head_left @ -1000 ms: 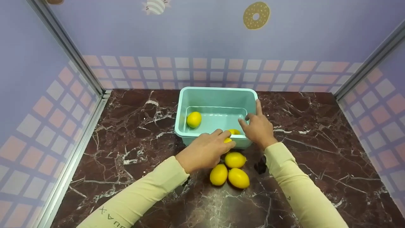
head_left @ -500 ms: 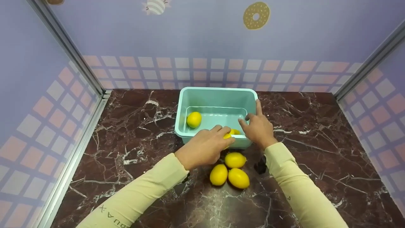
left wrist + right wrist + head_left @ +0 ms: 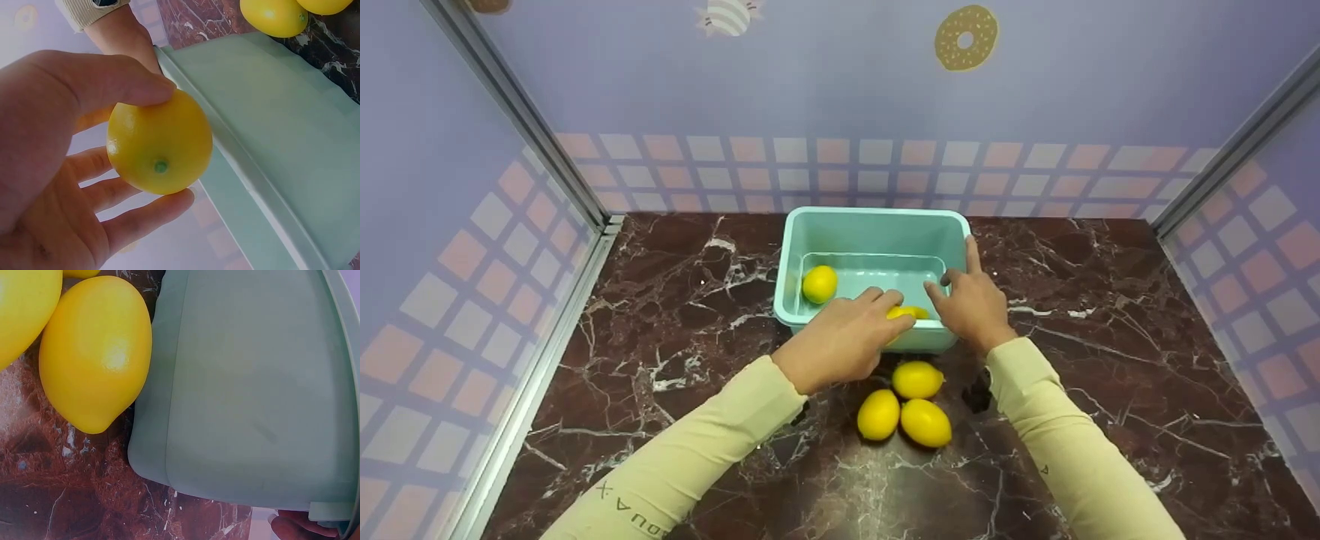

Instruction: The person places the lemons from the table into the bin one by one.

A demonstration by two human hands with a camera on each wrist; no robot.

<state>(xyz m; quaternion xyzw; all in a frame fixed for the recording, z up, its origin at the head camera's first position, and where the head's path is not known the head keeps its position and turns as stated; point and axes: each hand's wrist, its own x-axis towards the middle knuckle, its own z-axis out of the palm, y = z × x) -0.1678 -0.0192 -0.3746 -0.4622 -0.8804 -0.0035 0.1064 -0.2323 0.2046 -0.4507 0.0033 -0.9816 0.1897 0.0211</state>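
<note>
Left hand point(image 3: 840, 341) pinching a lemon point(image 3: 160, 140) at the near rim of the tub point(image 3: 877, 212).
The lemon's green-spotted end faces the wrist; three loose lemons point(image 3: 926, 422) lie nearer on the tabletop point(image 3: 697, 300); right hand point(image 3: 976, 304) grips the right rim, apart from the lemon.

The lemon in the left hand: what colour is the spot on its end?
The spot is green, clearest in the left wrist view.

A red-brown marble tabletop point(image 3: 690, 322) is bordered by lilac walls point(image 3: 840, 82), which are joined by grey metal strips point(image 3: 515, 105) and are printed with a golden doughnut point(image 3: 966, 58), a striped candy point(image 3: 728, 16) and rows of pink and white squares point(image 3: 832, 181).
</note>
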